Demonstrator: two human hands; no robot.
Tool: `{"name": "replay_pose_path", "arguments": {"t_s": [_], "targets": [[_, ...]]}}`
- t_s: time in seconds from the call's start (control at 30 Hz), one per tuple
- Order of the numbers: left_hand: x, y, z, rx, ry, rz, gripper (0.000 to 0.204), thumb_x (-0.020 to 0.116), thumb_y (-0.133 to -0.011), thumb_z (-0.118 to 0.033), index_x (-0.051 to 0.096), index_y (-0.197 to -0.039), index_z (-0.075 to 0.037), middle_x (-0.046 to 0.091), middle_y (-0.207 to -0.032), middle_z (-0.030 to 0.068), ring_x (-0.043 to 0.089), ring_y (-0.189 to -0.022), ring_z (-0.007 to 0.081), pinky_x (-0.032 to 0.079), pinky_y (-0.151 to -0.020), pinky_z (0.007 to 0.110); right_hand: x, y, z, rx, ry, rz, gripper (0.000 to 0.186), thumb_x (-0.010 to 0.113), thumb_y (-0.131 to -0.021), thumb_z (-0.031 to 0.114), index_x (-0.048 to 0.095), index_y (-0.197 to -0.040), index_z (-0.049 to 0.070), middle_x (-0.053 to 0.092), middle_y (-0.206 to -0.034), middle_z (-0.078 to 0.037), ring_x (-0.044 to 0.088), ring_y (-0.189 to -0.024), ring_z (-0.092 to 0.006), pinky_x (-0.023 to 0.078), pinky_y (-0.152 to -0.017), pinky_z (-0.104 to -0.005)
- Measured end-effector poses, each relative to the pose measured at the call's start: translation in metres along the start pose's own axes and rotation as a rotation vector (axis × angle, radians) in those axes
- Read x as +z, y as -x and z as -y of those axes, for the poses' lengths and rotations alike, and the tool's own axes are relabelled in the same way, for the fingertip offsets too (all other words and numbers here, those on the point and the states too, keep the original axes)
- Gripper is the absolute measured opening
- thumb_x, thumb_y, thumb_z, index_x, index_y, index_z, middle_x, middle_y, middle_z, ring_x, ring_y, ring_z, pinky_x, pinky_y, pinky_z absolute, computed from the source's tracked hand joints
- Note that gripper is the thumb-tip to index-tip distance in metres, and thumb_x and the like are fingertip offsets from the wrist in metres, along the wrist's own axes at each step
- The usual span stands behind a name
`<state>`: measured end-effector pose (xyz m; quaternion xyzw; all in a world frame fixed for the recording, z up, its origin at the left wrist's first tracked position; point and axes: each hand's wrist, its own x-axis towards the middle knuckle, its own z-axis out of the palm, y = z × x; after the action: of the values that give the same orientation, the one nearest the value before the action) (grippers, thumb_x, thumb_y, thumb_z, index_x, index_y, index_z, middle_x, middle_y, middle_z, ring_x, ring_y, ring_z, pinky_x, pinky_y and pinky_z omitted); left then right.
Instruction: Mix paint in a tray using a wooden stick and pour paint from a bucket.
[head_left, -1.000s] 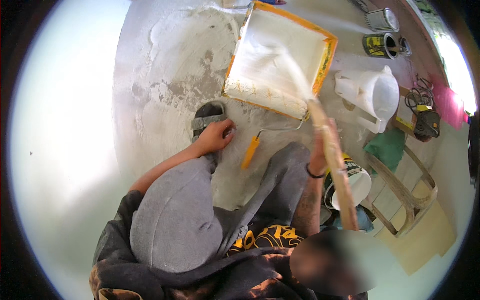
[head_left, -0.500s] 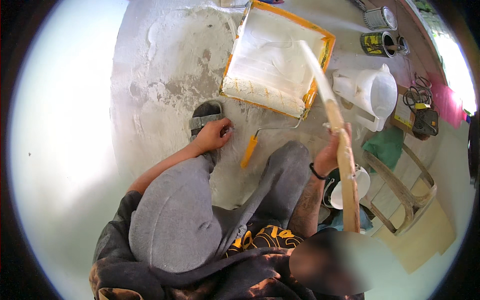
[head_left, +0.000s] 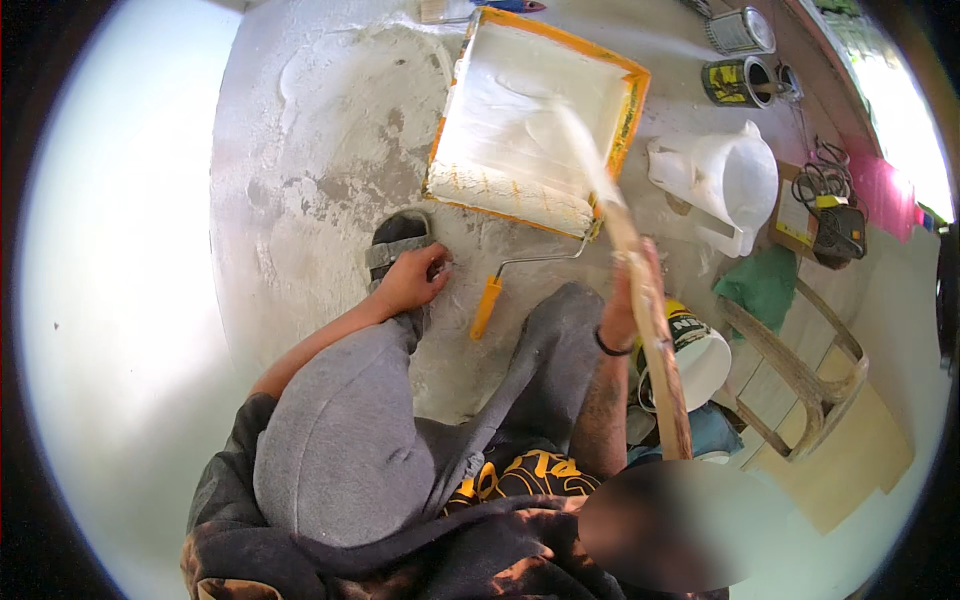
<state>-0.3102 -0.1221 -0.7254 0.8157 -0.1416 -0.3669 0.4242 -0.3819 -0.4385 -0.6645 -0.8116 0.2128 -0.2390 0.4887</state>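
My right hand [head_left: 617, 312] grips a long wooden stick [head_left: 655, 340]; its far end, coated in white paint, reaches into the orange-rimmed paint tray [head_left: 562, 39]. White paint covers the tray's floor. A paint roller [head_left: 510, 198] with a white, paint-soaked sleeve lies along the tray's near side, and its orange handle rests outside on the floor. Beside my sandal [head_left: 398, 245], my left hand [head_left: 410, 280] hangs with its fingers curled in. Something small and whitish shows at those fingertips, too small to name.
A white plastic jug [head_left: 748, 185] and open paint cans [head_left: 738, 83] stand right of the tray. Nearer are a tilted bucket [head_left: 703, 365], a green cloth [head_left: 760, 290] and a wooden frame piece [head_left: 790, 375]. A paintbrush [head_left: 500, 8] lies beyond the tray; a corded device [head_left: 840, 232] sits far right.
The stick's coated end has swung left and nearer within the tray, and my right hand has shifted left with it. More of the bucket shows. My left hand stays by the sandal.
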Motion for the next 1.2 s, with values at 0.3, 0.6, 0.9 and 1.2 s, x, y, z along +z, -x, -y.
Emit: {"name": "replay_pose_path", "arguments": {"t_s": [0.3, 0.6, 0.9, 1.2], "targets": [[0.004, -0.003, 0.005, 0.035, -0.016, 0.014, 0.024, 0.066, -0.079, -0.013, 0.059, -0.100, -0.003, 0.064, -0.079, 0.0168, 0.064, -0.074, 0.0330, 0.051, -0.067, 0.040, 0.065, -0.019, 0.025, -0.026, -0.064, 0.080, 0.033, 0.068, -0.086, 0.007, 0.063, -0.116, -0.006, 0.065, -0.118, -0.014, 0.062, -0.106, -0.0237, 0.049, -0.093, -0.0342], [0.011, -0.006, 0.008, 0.067, -0.034, 0.004, 0.024, 0.067, -0.080, -0.014, 0.059, -0.100, -0.003, 0.064, -0.078, 0.0164, 0.064, -0.072, 0.0333, 0.050, -0.065, 0.040, 0.029, -0.026, 0.005, -0.055, 0.052, -0.146, 0.033, 0.070, -0.085, 0.008, 0.064, -0.114, -0.007, 0.065, -0.115, -0.020, 0.064, -0.102, -0.0247, 0.051, -0.088, -0.0341], [0.010, 0.000, 0.002, 0.073, -0.046, -0.014, 0.025, 0.067, -0.080, -0.014, 0.059, -0.101, -0.004, 0.064, -0.076, 0.0154, 0.064, -0.070, 0.0315, 0.051, -0.065, 0.039, -0.012, 0.004, 0.005, 0.060, 0.121, -0.159, 0.037, 0.067, -0.088, 0.014, 0.060, -0.119, -0.006, 0.063, -0.120, -0.018, 0.061, -0.108, -0.0275, 0.047, -0.096, -0.0372], [0.010, -0.011, 0.009, 0.041, -0.034, -0.005, 0.024, 0.068, -0.080, -0.013, 0.058, -0.099, -0.002, 0.064, -0.079, 0.0156, 0.063, -0.068, 0.0278, 0.050, -0.065, 0.037, -0.012, 0.006, -0.020, -0.181, 0.100, -0.029, 0.037, 0.070, -0.086, 0.011, 0.061, -0.119, -0.004, 0.060, -0.125, -0.019, 0.060, -0.112, -0.0284, 0.046, -0.098, -0.0397]]}}
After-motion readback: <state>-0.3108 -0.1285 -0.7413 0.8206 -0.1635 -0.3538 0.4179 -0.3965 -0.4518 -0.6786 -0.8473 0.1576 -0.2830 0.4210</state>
